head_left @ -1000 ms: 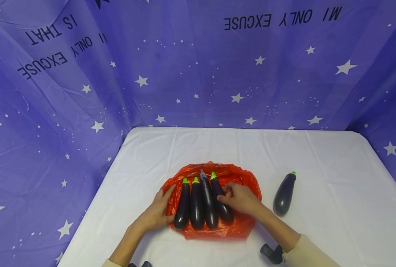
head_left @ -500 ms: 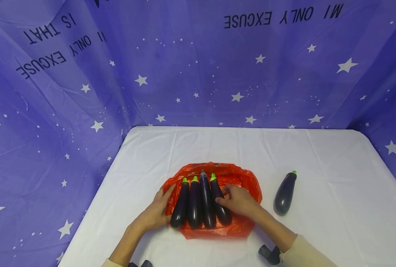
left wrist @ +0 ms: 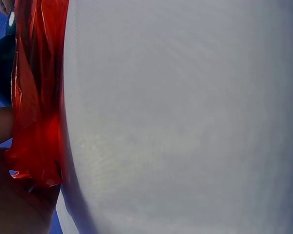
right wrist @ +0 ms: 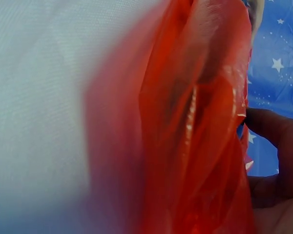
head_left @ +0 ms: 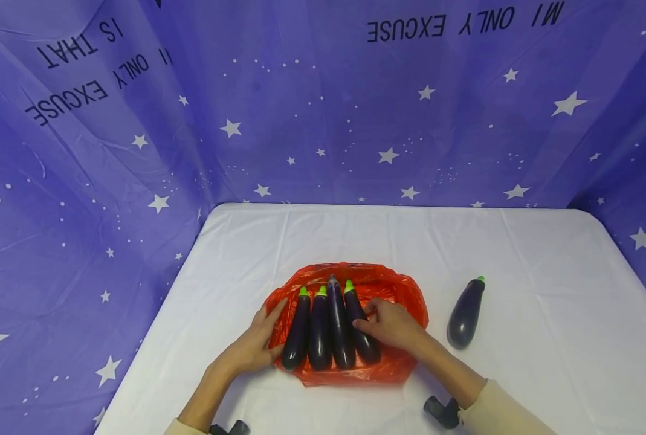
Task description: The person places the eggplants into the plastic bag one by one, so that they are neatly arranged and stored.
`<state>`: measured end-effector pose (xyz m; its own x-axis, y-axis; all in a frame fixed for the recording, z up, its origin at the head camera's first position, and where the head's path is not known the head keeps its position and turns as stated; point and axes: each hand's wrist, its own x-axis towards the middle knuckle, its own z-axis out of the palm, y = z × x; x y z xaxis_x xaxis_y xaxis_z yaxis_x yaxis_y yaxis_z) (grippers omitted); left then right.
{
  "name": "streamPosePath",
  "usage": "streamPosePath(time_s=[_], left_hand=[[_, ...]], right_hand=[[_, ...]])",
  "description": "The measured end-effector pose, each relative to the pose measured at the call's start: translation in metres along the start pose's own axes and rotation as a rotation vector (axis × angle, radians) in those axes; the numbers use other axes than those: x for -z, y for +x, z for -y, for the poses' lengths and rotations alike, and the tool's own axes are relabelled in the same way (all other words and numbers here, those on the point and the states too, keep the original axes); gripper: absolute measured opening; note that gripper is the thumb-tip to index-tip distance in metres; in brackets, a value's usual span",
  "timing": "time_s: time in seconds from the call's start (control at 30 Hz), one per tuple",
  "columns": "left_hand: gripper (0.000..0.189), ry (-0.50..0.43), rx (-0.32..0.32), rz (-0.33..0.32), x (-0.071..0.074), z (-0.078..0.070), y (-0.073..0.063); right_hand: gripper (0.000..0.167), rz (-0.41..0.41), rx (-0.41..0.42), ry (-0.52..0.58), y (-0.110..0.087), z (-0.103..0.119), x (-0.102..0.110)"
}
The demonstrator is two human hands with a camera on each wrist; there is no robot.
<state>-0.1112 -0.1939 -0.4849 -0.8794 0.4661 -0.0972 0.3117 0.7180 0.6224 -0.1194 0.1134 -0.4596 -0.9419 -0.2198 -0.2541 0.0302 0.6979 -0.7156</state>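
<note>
Several dark purple eggplants lie side by side in an opened red plastic bag [head_left: 393, 284], most with bright green stem ends. My right hand [head_left: 396, 326] grips the rightmost eggplant [head_left: 366, 344] with its thumb over the top; the fingers beyond are partly hidden. At the bag's left side rests my left hand [head_left: 254, 344], fingers extended along the plastic and thumb close to the leftmost eggplant [head_left: 297, 344]. The left wrist view shows the left thumb [left wrist: 1, 124] against the bag [left wrist: 36, 122]. Red plastic hides most of the right hand's contact in the right wrist view.
One more eggplant [head_left: 466, 314] lies on the white tablecloth [head_left: 535, 290], right of the bag. Black wrist devices [head_left: 442, 414] show below both forearms. A purple star-patterned curtain [head_left: 323, 109] surrounds the table's back and sides.
The eggplants in the bag shifted slightly left, then slightly back right. Both hands stay almost in place, and the eggplant on the tablecloth has not moved.
</note>
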Motion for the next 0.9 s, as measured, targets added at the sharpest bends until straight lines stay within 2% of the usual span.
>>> streamPosePath(time_s=[0.53,0.77,0.9], left_hand=[[0.085,0.029,-0.002,-0.013,-0.003,0.002,-0.001],[0.085,0.033,-0.007,-0.018,-0.003,0.002,-0.001],[0.085,0.041,-0.013,-0.014,-0.003,0.002,0.0]], right_hand=[[0.035,-0.022,-0.028,-0.05,-0.002,0.003,0.007],[0.033,-0.058,0.004,-0.06,-0.008,0.006,0.025],[0.038,-0.077,0.011,-0.061,-0.013,0.006,0.039]])
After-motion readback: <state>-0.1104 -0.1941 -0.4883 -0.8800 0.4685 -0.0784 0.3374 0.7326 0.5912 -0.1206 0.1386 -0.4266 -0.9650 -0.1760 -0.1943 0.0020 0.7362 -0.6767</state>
